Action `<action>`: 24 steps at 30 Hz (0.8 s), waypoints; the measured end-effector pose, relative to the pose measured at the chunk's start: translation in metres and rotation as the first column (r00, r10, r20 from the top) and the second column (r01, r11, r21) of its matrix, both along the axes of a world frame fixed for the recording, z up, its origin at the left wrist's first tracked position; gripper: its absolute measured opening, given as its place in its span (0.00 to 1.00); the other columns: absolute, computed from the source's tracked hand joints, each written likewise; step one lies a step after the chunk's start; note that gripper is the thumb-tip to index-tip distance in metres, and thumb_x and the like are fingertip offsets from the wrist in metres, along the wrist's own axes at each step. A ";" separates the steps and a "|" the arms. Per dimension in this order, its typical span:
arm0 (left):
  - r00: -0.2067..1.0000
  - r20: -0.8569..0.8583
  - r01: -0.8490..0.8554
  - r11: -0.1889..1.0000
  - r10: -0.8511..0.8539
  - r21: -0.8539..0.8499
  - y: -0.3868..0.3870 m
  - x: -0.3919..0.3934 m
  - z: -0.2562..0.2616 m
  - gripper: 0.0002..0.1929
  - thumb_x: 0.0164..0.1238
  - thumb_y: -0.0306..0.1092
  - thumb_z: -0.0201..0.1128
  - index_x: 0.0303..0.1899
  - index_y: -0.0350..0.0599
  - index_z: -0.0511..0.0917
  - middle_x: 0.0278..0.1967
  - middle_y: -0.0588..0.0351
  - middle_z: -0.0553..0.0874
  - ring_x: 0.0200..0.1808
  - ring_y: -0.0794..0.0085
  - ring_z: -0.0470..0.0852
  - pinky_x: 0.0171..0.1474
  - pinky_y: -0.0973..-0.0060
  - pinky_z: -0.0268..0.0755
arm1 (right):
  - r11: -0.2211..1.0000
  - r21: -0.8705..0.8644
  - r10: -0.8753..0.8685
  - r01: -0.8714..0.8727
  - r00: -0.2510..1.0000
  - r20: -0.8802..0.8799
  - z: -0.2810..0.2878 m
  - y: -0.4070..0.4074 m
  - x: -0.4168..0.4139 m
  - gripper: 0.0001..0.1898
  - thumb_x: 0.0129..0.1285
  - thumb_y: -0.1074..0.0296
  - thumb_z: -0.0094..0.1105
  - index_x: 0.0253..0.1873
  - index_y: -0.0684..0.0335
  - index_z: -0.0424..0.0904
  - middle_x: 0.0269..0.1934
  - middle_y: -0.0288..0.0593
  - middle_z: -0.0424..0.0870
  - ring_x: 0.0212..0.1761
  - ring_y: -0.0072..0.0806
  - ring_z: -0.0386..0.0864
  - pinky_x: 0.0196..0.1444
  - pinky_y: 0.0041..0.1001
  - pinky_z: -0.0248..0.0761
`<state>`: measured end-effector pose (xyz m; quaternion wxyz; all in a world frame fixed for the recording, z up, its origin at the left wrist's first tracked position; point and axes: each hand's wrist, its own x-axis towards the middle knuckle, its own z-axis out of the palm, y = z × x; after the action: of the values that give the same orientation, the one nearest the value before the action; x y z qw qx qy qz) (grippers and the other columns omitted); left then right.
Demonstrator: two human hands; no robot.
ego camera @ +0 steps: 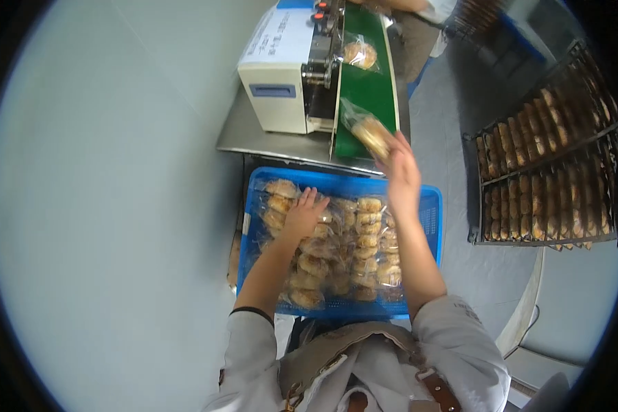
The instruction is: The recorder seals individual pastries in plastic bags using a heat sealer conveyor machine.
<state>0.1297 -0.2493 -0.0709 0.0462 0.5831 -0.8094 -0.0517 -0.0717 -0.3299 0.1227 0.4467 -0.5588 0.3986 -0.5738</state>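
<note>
A blue plastic basket (435,198) right before me holds several rows of round buns in clear bags (366,242). On the bagged buns in its upper left part rests my left hand (304,213), fingers spread; whether it grips one is hidden. My right hand (402,172) holds a bagged bun (371,135) tilted over the near end of the green conveyor belt (360,92). Farther along the belt lies another bagged bun (360,54), flat. Left of the belt stands a white bag-sealing machine (275,98) with a paper bearing writing on top.
The machine and belt stand on a metal table (242,131). At the right, a metal rack (546,154) carries trays of buns. A co-worker's arm (406,5) shows at the belt's far end. A pale wall runs along the left.
</note>
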 end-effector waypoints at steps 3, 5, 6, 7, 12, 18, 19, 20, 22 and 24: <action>1.000 0.000 -0.001 0.982 0.001 0.191 -0.011 -0.001 0.010 0.20 0.65 0.39 0.50 0.59 0.61 0.71 0.64 0.49 0.65 0.63 0.52 0.66 0.56 0.60 0.66 | 0.909 0.287 0.191 -0.302 0.914 0.357 -0.021 0.047 -0.038 0.17 0.72 0.59 0.39 0.58 0.60 0.69 0.64 0.47 0.63 0.61 0.39 0.69 0.55 0.39 0.73; 0.999 0.044 0.003 0.938 -0.020 0.346 -0.010 -0.005 0.020 0.18 0.66 0.42 0.50 0.57 0.61 0.73 0.62 0.49 0.69 0.60 0.53 0.71 0.53 0.60 0.69 | 0.818 0.402 0.269 -0.412 0.891 0.365 -0.055 0.060 -0.034 0.18 0.71 0.56 0.39 0.55 0.63 0.70 0.65 0.45 0.60 0.60 0.37 0.69 0.57 0.39 0.72; 0.999 0.048 -0.018 0.894 -0.005 0.448 -0.011 -0.011 0.025 0.17 0.66 0.44 0.49 0.53 0.59 0.76 0.57 0.49 0.74 0.55 0.54 0.75 0.51 0.60 0.70 | 0.791 0.439 0.274 -0.426 0.888 0.369 -0.086 0.060 -0.030 0.15 0.72 0.60 0.40 0.54 0.60 0.72 0.62 0.46 0.67 0.63 0.39 0.66 0.59 0.45 0.66; 0.998 0.058 -0.043 0.837 0.013 0.545 -0.010 -0.014 0.028 0.16 0.67 0.46 0.48 0.50 0.57 0.78 0.52 0.49 0.79 0.50 0.56 0.79 0.49 0.61 0.71 | 0.838 0.346 0.372 -0.422 0.906 0.204 -0.114 0.055 -0.022 0.15 0.72 0.61 0.39 0.53 0.61 0.73 0.62 0.46 0.67 0.64 0.39 0.65 0.61 0.42 0.63; 0.995 0.092 -0.071 0.912 0.036 0.405 0.006 -0.033 0.032 0.13 0.58 0.30 0.55 0.44 0.55 0.80 0.43 0.52 0.82 0.47 0.58 0.81 0.45 0.59 0.74 | 0.921 0.095 0.389 -0.378 0.882 -0.264 -0.235 0.015 0.023 0.15 0.71 0.64 0.41 0.53 0.65 0.73 0.58 0.50 0.69 0.62 0.40 0.67 0.62 0.32 0.59; 0.982 0.186 -0.100 0.885 0.015 0.454 0.009 -0.032 0.048 0.13 0.54 0.28 0.59 0.43 0.49 0.80 0.46 0.48 0.80 0.49 0.53 0.79 0.45 0.57 0.74 | 0.949 0.281 0.268 -0.144 0.840 -0.473 -0.267 0.020 0.048 0.18 0.67 0.59 0.47 0.54 0.66 0.71 0.53 0.56 0.72 0.56 0.51 0.70 0.58 0.38 0.64; 0.971 0.239 -0.121 0.883 0.010 0.453 0.011 -0.030 0.049 0.13 0.54 0.29 0.59 0.43 0.49 0.79 0.48 0.47 0.78 0.51 0.52 0.78 0.46 0.56 0.73 | 0.910 0.398 0.134 0.120 0.821 -0.555 -0.265 0.025 0.056 0.21 0.66 0.55 0.48 0.55 0.67 0.70 0.53 0.57 0.73 0.55 0.53 0.70 0.57 0.40 0.65; 0.968 0.249 -0.132 0.885 0.019 0.447 0.012 -0.023 0.040 0.13 0.54 0.29 0.59 0.43 0.49 0.79 0.48 0.47 0.78 0.51 0.52 0.78 0.46 0.56 0.73 | 0.913 0.394 0.138 0.109 0.826 -0.547 -0.268 0.025 0.067 0.21 0.66 0.55 0.48 0.55 0.67 0.70 0.53 0.57 0.73 0.55 0.53 0.70 0.57 0.40 0.65; 0.971 0.238 -0.105 0.947 0.031 0.304 0.008 -0.021 0.013 0.21 0.54 0.30 0.59 0.53 0.53 0.73 0.55 0.42 0.71 0.57 0.50 0.73 0.50 0.54 0.71 | 0.858 0.511 0.404 -0.054 0.685 -0.607 -0.289 0.017 0.071 0.24 0.66 0.52 0.45 0.55 0.68 0.68 0.51 0.61 0.74 0.54 0.56 0.71 0.56 0.44 0.64; 0.995 0.053 -0.095 0.973 0.085 0.211 0.002 -0.041 0.017 0.25 0.56 0.33 0.60 0.58 0.52 0.67 0.57 0.44 0.69 0.58 0.50 0.71 0.53 0.54 0.69 | 0.860 0.510 0.393 -0.030 0.678 -0.622 -0.304 -0.004 0.049 0.25 0.65 0.53 0.45 0.57 0.70 0.67 0.50 0.63 0.75 0.53 0.55 0.72 0.56 0.43 0.65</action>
<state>0.0891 -0.2477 -0.0537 -0.0320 0.6218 -0.7728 -0.1232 -0.0229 -0.3336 -0.1809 0.4430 -0.6566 0.5927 -0.1460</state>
